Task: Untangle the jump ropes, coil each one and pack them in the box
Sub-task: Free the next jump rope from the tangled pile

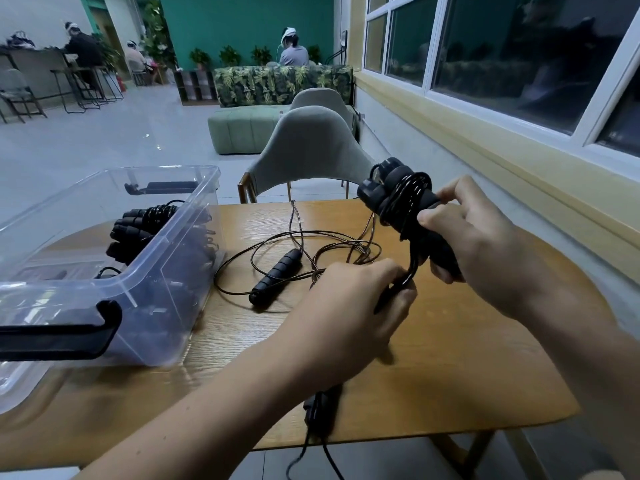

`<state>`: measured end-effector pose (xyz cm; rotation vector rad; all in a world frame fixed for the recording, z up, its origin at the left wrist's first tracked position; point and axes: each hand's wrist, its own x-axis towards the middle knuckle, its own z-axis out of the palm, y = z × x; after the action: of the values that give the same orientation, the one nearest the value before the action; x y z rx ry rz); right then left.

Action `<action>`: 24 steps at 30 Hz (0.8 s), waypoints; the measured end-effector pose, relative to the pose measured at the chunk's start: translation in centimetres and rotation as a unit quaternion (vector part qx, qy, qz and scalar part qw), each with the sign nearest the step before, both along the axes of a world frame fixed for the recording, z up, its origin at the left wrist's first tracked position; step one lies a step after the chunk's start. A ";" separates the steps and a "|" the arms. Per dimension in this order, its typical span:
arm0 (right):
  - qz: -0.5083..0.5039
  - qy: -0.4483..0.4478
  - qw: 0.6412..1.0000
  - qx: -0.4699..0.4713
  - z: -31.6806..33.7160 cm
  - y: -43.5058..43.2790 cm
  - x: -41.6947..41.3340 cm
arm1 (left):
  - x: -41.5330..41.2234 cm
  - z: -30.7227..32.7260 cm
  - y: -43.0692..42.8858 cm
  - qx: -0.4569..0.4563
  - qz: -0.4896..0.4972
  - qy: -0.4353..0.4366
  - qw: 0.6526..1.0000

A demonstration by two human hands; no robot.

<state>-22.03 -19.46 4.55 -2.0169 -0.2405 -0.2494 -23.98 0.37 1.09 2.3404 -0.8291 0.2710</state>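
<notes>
My right hand (485, 237) grips a black coiled jump rope bundle (398, 195), its handles wrapped in cord, held above the table's right side. My left hand (360, 299) pinches a loop of that rope's cord (410, 271) just below the bundle. A loose jump rope (277, 271) lies tangled on the wooden table (467, 358), one handle pointing toward me. The clear plastic box (166, 271) at the left holds several coiled black ropes (145, 223). Another black handle (320, 408) lies at the near table edge, partly under my left forearm.
A grey chair (308, 147) stands behind the table. A wall with windows (502, 64) runs along the right. The box has black latch handles (59, 337). People sit far off at the back of the room.
</notes>
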 end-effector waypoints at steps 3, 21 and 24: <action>0.031 0.066 0.997 0.009 -0.2 0.1 0.3 | 0.3 0.6 0.8 -0.030 0.011 -0.026 0.999; 0.271 0.228 0.930 -0.095 0.7 0.6 -1.2 | 3.0 1.9 5.2 -0.103 -0.056 0.038 0.992; 0.313 0.224 0.920 -0.073 1.4 0.7 -1.8 | 3.5 2.1 5.6 -0.115 -0.061 0.062 0.990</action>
<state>-23.81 -18.80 5.96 -1.9689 -0.6028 0.6444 -20.52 5.98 3.15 2.0610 -0.8310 0.1588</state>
